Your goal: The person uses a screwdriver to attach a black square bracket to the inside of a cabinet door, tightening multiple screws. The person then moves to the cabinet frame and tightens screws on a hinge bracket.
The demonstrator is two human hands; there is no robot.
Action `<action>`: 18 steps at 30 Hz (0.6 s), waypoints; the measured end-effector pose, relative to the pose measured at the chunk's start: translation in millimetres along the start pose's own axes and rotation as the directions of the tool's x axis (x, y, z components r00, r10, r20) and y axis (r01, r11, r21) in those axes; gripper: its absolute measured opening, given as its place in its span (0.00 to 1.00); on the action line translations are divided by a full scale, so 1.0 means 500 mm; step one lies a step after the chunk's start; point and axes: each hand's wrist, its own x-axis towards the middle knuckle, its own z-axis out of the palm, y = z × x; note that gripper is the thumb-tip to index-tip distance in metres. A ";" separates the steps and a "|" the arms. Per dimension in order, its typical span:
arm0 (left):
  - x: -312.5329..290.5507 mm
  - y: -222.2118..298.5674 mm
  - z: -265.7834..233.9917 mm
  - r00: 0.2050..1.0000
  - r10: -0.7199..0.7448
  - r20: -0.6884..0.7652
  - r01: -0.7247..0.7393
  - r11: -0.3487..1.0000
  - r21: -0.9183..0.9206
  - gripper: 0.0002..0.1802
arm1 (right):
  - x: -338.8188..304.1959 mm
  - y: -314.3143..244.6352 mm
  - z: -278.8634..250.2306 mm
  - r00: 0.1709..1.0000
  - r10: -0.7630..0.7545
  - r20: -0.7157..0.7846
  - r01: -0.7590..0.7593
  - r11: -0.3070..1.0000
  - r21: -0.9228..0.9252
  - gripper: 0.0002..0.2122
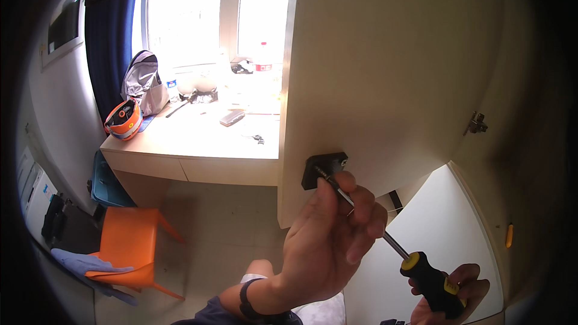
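Observation:
A screwdriver [394, 245] with a black and yellow handle slants up to the left across the cabinet panel. My right hand [469, 292], at the lower right, is wrapped round its handle. Near the tip, my left hand [325, 241] pinches the metal shaft between thumb and fingers. What looks like a small dark screw [322, 172] sits at the tip, against a black square fitting [312, 174] on the pale panel [373, 84]. My fingers partly cover the fitting's lower right side. A dark band circles my left wrist.
A metal hinge [477, 123] sticks out on the right. A white board [433, 229] stands behind my hands. Left of the panel are a desk [241, 147] with a backpack [144, 84] and orange helmet [124, 121], and an orange chair [126, 235] with a blue cloth.

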 end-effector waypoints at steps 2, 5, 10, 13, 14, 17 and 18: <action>0.001 0.001 -0.002 1.000 -0.011 0.007 0.011 1.000 -0.011 0.19 | 0.002 -0.001 -0.005 1.000 -0.012 0.012 0.012 1.000 -0.022 0.20; 0.002 0.003 -0.002 0.999 -0.015 0.028 0.016 0.999 -0.042 0.20 | 0.003 0.004 0.004 1.000 0.017 -0.013 -0.016 0.997 0.074 0.20; 0.000 0.005 -0.008 0.999 -0.007 0.038 0.007 1.000 -0.004 0.20 | 0.016 0.015 0.001 0.996 0.083 -0.030 -0.079 0.989 0.126 0.20; 0.002 0.005 -0.002 1.000 -0.018 0.015 0.018 1.000 0.008 0.21 | 0.027 0.024 -0.002 0.996 0.084 -0.033 -0.078 0.985 0.154 0.20; 0.003 0.004 0.000 1.000 -0.020 0.013 0.020 1.000 0.009 0.20 | 0.030 0.029 -0.005 0.996 0.083 -0.024 -0.078 0.984 0.160 0.20; 0.004 0.003 -0.001 1.000 -0.009 0.011 0.008 0.999 0.049 0.21 | 0.051 0.034 0.038 0.958 0.073 -0.277 -0.074 0.997 0.008 0.27; 0.003 0.005 -0.001 1.000 0.002 0.009 -0.003 0.997 0.074 0.21 | 0.049 0.047 0.021 0.974 0.101 -0.204 -0.100 0.995 0.016 0.27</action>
